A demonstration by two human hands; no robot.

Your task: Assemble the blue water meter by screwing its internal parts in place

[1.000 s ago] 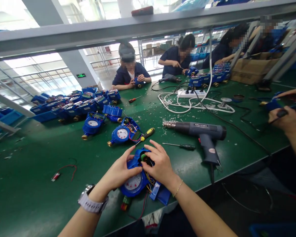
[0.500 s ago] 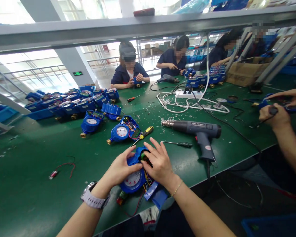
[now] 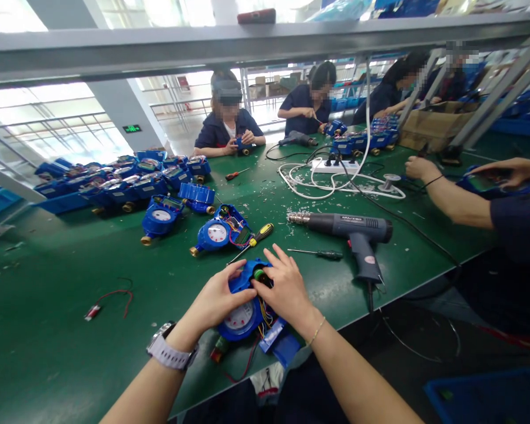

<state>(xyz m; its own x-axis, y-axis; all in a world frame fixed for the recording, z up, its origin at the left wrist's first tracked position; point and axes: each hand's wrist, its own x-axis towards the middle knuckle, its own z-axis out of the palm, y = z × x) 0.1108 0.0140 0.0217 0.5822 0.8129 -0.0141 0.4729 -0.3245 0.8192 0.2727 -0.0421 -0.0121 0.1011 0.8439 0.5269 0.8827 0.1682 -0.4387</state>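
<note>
A blue water meter with a round white dial lies tilted at the bench edge before me, its side housing uncovered and wires showing. My left hand grips its left side, thumb across the top of the dial. My right hand is at the housing opening, thumb and fingers bent over the rim beside a green-ended dark part; the fingertips are partly hidden. A blue flap-like piece hangs at the lower right. Just beyond lie a yellow-black screwdriver and another opened water meter.
A heat gun and a thin dark screwdriver lie to the right. Many meters are piled at left. A power strip with looped white cable stands behind. A co-worker's hands work at far right. An overhead shelf crosses above.
My hands stay on the water meter; the right fingers have shifted slightly, showing more of the green-ended part. At far right, the co-worker's hand has moved away from their meter, toward the back.
</note>
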